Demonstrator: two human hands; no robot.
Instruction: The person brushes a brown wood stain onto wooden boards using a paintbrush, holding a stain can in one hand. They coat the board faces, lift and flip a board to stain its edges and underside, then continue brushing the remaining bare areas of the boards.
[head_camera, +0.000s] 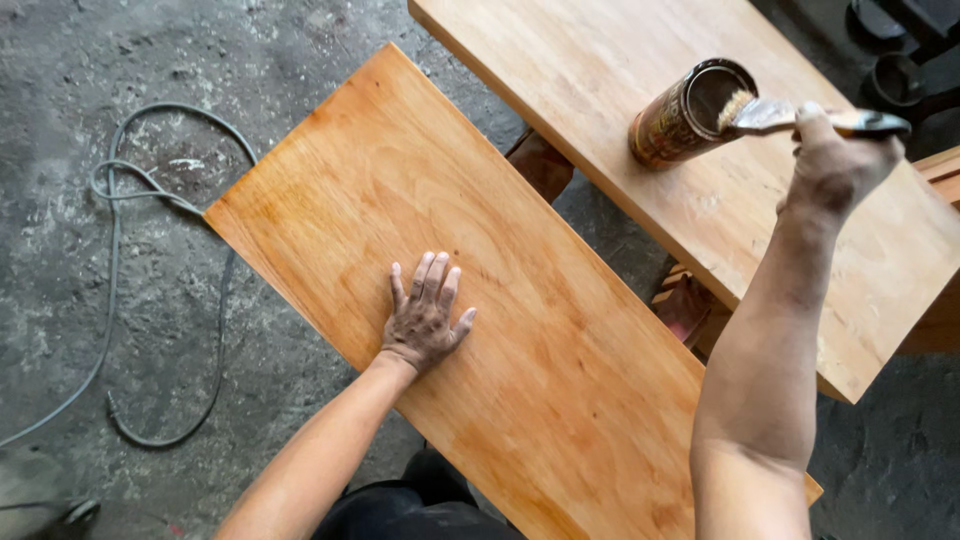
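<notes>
Two boards here: the near board (480, 300), already a warm orange tone with a bit of sheen, and a paler far board (720, 170) lying just beside it, both propped above a rough concrete floor (200, 60). Left hand (425, 318) lies flat on the near board, fingers (428, 275) spread wide, palm down, holding nothing, just pinning the wood. Right hand (835, 160) is up over the far board, fingers wrapped tight round the handle of a paintbrush (800, 118), and the bristles sit right at the mouth of a tin can (685, 112) that rests tilted on the far board. My take on doing this bit well: dip only the tips of the bristles, then wipe one side against the rim so nothing drips across the gap between the boards. That can looks like it could roll or slop since it isn't upright, so go gentle with the brush and don't lever against it. Keep the flat hand planted so the board doesn't skate, but I'd watch for prints if that surface is wet, can't tell from here. Grey hose (130, 200) coils on the floor, well apart from everything.
</notes>
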